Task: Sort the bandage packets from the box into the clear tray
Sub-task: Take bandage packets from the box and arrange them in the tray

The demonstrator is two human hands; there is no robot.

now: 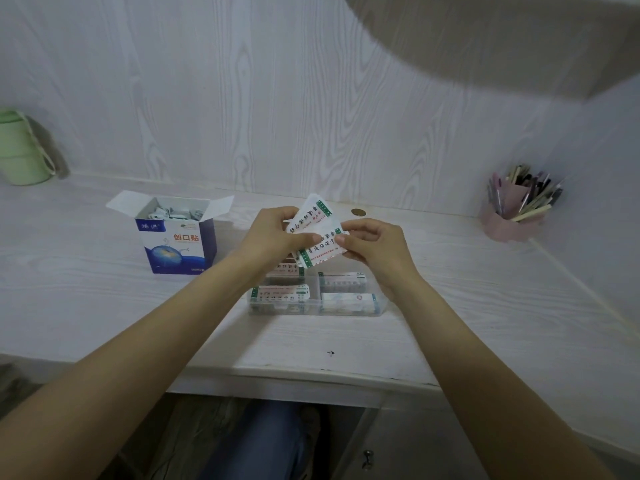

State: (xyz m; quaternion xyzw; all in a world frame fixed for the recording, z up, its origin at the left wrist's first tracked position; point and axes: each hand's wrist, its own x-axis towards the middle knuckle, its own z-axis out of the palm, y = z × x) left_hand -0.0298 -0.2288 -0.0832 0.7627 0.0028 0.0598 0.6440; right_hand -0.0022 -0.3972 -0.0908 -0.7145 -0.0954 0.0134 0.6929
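Nearest us, at six o'clock, denim-clad knees under the surface [104, 299] edge. Just beyond, dead centre, sits the clear tray [313, 310], its compartments already carrying several packets laid flat, long axes running nine to three.

Directly above the tray, both hands are at work. The left hand [268, 237] has its fingers curled and thumb pressed onto the bandage packets [320, 237], a small fanned bundle. The right hand [375, 247] pinches the lower packet at its three o'clock end between thumb and fingertips. Both grips closed on the packets, then, and nothing loose. The bundle's long axis tilts from seven towards one o'clock, so it looks as if it needs a turn to lie level with the rows below. The tray lies straight down at six o'clock from the packets; the right hand seems slightly nearer the right-hand compartments.

Further out at ten o'clock, the box [178, 237] stands open, flaps up, more packets visible inside. So the sorting looks partway done.

Far at nine, a green cup [20, 150]; far at three, a pink pen holder [512, 216].
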